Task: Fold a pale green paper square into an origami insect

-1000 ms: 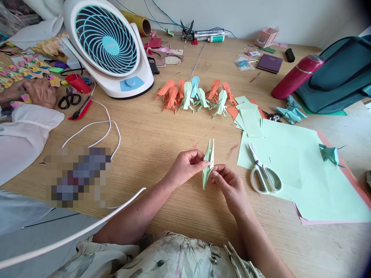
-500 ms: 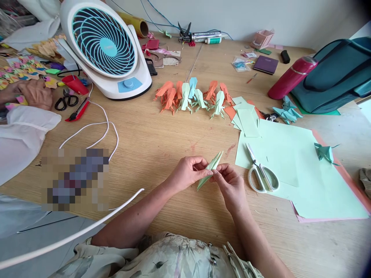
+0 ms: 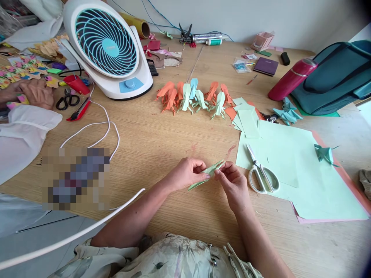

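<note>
A narrow folded piece of light green paper [image 3: 209, 171] slants up to the right above the wooden table. My left hand [image 3: 189, 172] pinches its middle between thumb and fingers. At the paper's upper right end, my right hand [image 3: 232, 177] has thumb and forefinger closed on the tip. White-handled scissors [image 3: 263, 177] lie right of my right hand, partly on large pale green sheets [image 3: 290, 158]. Beyond my hands stands a group of folded paper figures in orange [image 3: 212, 91], pale green [image 3: 219, 103] and blue [image 3: 193, 87].
A white fan [image 3: 116, 77] stands at the back left, its cable looping over the table [image 3: 139, 143]. Another person's hands [image 3: 37, 92] are at far left. A red bottle [image 3: 292, 79] and teal bag [image 3: 333, 77] are at right. Small green sheets [image 3: 248, 122] lie nearer.
The folded paper has tilted flatter, its lower end swinging left. My right hand has moved slightly right and up, toward the paper's tip.
</note>
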`<state>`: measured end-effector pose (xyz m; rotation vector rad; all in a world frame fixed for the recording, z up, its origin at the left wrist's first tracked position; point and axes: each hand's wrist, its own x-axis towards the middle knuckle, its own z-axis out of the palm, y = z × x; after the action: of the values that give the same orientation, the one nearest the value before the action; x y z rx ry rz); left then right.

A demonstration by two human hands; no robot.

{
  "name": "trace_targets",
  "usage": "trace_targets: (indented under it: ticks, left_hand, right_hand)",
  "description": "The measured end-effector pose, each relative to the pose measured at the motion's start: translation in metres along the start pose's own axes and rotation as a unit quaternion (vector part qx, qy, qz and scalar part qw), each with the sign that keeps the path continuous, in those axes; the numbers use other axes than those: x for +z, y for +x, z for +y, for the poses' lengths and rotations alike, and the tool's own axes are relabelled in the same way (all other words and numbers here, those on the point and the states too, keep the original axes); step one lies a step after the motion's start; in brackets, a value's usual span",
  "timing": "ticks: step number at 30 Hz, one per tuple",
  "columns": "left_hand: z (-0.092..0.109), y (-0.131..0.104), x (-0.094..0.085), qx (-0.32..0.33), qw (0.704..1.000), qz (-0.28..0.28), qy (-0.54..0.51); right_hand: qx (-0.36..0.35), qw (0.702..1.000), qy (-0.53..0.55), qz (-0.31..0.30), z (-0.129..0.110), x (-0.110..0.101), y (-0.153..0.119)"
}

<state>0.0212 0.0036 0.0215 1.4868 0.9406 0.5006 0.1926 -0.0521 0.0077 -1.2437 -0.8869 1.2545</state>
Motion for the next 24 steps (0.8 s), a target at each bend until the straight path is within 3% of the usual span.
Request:
trace_targets:
  ticks: [7, 12, 17, 24]
  left_hand:
    - [-0.003, 0.0, -0.002, -0.008, 1.0, -0.018, -0.011]
    - [-0.005, -0.002, 0.003, -0.018, 0.999, -0.004, 0.044]
    - [0.0, -0.004, 0.007, -0.01, 0.996, 0.015, 0.082]
    - [0.002, -0.005, 0.01, 0.006, 0.993, 0.018, 0.116]
  right_hand:
    - [0.021, 1.0, 0.011, -0.013, -0.001, -0.003, 0.001]
    - [0.037, 0.997, -0.013, -0.069, 0.0, -0.006, 0.001]
    - [0.028, 0.998, -0.026, -0.056, 0.001, -0.007, 0.001]
    - [0.039, 0.993, -0.051, -0.104, 0.003, -0.01, 0.0]
